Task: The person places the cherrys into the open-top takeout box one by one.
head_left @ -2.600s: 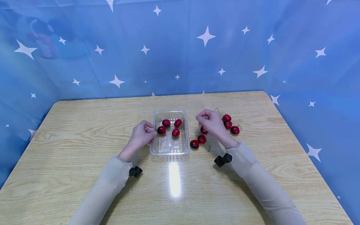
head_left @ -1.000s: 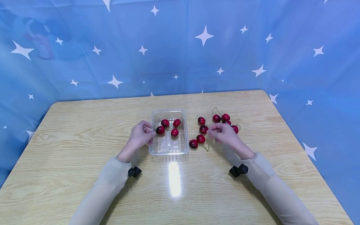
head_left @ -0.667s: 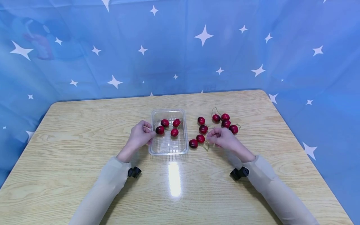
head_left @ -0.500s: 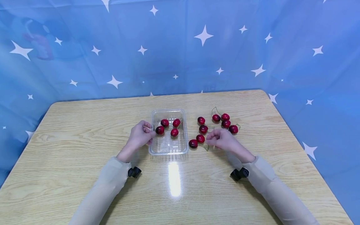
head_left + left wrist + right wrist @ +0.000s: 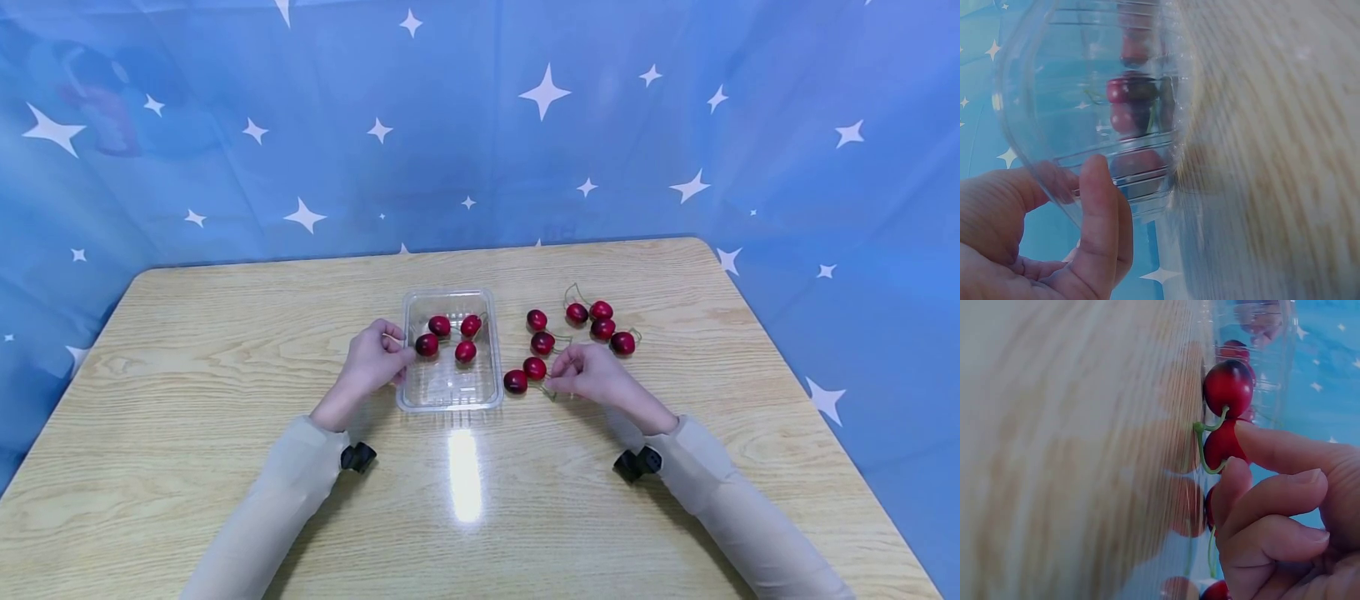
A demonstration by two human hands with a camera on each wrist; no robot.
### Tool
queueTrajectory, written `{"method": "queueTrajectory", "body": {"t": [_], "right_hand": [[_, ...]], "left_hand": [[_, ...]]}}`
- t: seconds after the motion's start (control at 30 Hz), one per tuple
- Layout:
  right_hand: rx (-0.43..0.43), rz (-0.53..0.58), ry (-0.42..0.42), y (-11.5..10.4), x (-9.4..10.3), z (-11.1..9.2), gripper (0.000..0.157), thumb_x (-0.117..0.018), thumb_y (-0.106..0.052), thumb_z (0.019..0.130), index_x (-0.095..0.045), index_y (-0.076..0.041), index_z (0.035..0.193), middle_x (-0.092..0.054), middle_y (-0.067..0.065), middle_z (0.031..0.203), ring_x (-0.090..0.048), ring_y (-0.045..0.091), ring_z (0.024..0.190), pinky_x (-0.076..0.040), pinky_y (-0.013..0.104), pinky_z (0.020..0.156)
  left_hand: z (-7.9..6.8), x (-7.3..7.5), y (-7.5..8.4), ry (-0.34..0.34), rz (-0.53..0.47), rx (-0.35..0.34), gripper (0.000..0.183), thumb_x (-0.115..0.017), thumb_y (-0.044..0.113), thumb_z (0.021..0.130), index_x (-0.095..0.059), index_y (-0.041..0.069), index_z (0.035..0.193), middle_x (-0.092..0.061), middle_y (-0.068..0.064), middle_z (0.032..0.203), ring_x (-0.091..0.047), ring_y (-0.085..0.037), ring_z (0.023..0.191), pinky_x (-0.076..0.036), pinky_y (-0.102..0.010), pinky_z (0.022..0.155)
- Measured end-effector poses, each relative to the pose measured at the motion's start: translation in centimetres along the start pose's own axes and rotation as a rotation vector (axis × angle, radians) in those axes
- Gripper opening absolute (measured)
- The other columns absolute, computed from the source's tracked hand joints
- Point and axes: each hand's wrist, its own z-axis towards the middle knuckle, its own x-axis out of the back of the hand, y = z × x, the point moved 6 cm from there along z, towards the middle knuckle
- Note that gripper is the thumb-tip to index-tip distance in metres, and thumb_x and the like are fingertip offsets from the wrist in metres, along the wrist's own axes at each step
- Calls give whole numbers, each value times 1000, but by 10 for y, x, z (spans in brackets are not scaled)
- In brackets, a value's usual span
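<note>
In the head view my left hand (image 5: pixel 372 361) pinches the left rim of a clear plastic container (image 5: pixel 450 398). The left wrist view has the thumb and fingers on its wall. Several red cherries (image 5: pixel 465 352) lie inside. To its right my right hand (image 5: pixel 592 372) is at a pair of joined cherries (image 5: pixel 515 382) on the table. In the right wrist view the thumb and index fingertips sit on either side of one cherry (image 5: pixel 1222 442), near its green stem. Its twin (image 5: pixel 1229 387) rests just beyond, beside the container.
Behind the right hand lie more stemmed cherries (image 5: pixel 602 328), and another pair (image 5: pixel 542 342) is just above its fingertips. All rest on a wood-grain table (image 5: pixel 225 350). A blue star-patterned cloth (image 5: pixel 480 125) hangs along the table's far edge.
My right hand has come back from over the far cherries, then drawn slightly nearer and leftward to the near pair. My left hand stays on the container.
</note>
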Motion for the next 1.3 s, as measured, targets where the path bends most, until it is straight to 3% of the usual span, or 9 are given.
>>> {"method": "queueTrajectory", "body": {"t": [0.27, 0.63, 0.83, 1.17, 1.3], "right_hand": [[79, -168, -47, -6, -7, 3, 19, -77, -13, 74, -62, -3, 80, -53, -2, 59, -47, 9, 55, -39, 23, 51], [116, -241, -69, -14, -13, 5, 13, -73, -7, 75, -63, -6, 67, -54, -6, 57, -45, 7, 52, -40, 21, 52], [116, -204, -79, -13, -13, 5, 19, -70, -4, 77, -60, -6, 60, -47, -9, 51, -39, 6, 50, -35, 20, 52], [144, -39, -101, -9, -8, 2, 7, -66, -3, 79, -67, 2, 75, -55, -6, 62, -40, 4, 55, -34, 17, 50], [108, 43, -120, -8, -7, 1, 9, -62, -2, 81, -67, 5, 80, -55, -5, 62, -39, 3, 53, -32, 17, 47]], "left_hand": [[1, 0, 1, -2, 12, 1, 25, -58, 1, 83, -47, -3, 105, -56, -9, 74, -57, -12, 49, -54, -27, 49], [0, 0, 2, -3, 8, 5, 26, -59, 1, 83, -47, -4, 106, -55, -9, 74, -57, -12, 48, -54, -28, 49], [0, 0, 2, -2, 14, 6, 25, -58, 1, 83, -47, -3, 105, -55, -9, 74, -56, -12, 48, -54, -28, 49], [0, 0, 0, 4, 24, 3, 25, -59, 2, 83, -48, -3, 105, -55, -9, 74, -56, -12, 47, -54, -29, 49], [0, 0, 0, 4, 20, 0, 25, -59, 1, 83, -48, -3, 105, -55, -9, 74, -56, -12, 47, -54, -29, 49]]}}
